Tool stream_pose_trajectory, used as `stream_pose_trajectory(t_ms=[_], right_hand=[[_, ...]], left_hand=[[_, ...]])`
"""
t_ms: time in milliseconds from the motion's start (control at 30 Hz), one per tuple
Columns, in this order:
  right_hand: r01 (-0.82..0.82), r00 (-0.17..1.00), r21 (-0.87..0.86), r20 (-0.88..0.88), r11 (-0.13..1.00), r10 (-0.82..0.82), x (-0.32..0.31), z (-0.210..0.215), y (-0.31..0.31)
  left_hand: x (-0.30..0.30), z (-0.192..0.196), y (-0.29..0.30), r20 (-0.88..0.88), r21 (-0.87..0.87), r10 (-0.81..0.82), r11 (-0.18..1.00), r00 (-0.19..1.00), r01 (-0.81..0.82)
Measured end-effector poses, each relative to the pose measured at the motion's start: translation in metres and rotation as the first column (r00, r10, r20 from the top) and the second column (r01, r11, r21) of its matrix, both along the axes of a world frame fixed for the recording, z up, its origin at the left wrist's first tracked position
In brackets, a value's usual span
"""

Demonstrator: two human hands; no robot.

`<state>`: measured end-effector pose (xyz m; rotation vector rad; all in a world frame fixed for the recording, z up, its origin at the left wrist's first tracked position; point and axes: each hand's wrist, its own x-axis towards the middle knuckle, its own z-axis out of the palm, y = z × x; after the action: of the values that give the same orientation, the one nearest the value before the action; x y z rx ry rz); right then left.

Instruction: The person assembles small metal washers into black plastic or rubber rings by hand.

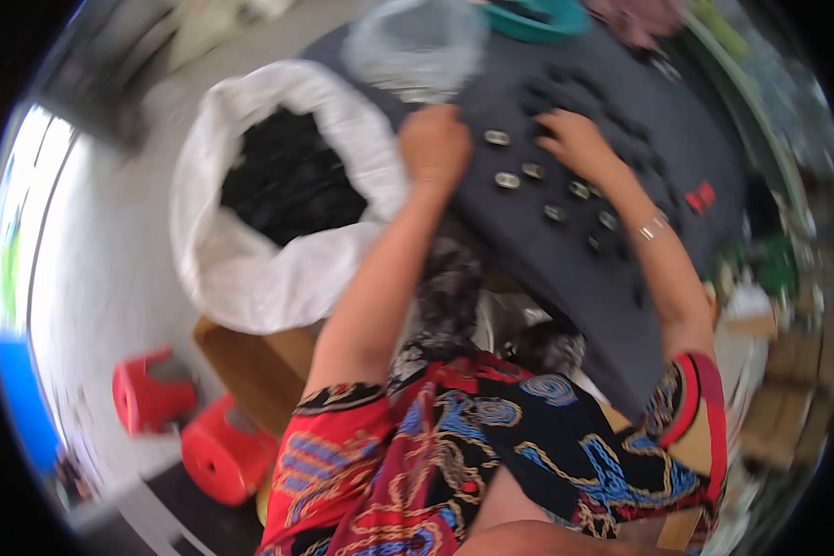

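My left hand (435, 146) is closed at the table's left edge, just below a clear plastic bag (417, 42) with pale pieces in its bottom. What its fingers hold, if anything, is hidden. Over the table, my right hand (573, 141) has its thumb and forefinger apart, with nothing visible between them. Many small black pieces (607, 97) lie in a loose band beyond and right of it. Several small dark pieces with pale, shiny faces (507, 180) are scattered between and below my hands. Motion blur hides their exact kind.
A white sack (199, 199) full of black pieces (292, 176) stands left of the dark-covered table (528, 255). A teal basin (537, 23) is at the far edge. A red object (701, 197) lies right. Red stools (222, 454) and a cardboard box (241, 366) are lower left.
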<state>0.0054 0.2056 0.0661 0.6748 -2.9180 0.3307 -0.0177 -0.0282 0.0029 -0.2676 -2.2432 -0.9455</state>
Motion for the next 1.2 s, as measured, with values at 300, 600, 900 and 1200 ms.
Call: stream_pose_trajectory(t_ms=[300, 600, 900, 1200], right_hand=[[0.069, 0.997, 0.003, -0.018, 0.998, -0.069, 0.072, 0.036, -0.005], [0.146, 0.988, -0.129, 0.065, 0.981, -0.139, 0.094, 0.039, 0.000], [-0.081, 0.940, -0.338, -0.339, 0.938, -0.041, -0.031, 0.072, -0.054], [0.397, 0.851, -0.184, -0.293, 0.899, -0.436, -0.220, 0.063, 0.036]], left_hand=[[0.002, -0.006, 0.014, -0.003, 0.008, -0.005, 1.000, 1.000, 0.005], [0.005, -0.007, 0.005, -0.054, 0.031, -0.032, 0.999, 0.998, 0.033], [0.001, 0.000, 0.009, -0.030, 0.000, -0.035, 0.999, 0.999, 0.035], [0.007, 0.010, 0.010, -0.051, 0.087, -0.118, 0.989, 0.992, 0.122]])
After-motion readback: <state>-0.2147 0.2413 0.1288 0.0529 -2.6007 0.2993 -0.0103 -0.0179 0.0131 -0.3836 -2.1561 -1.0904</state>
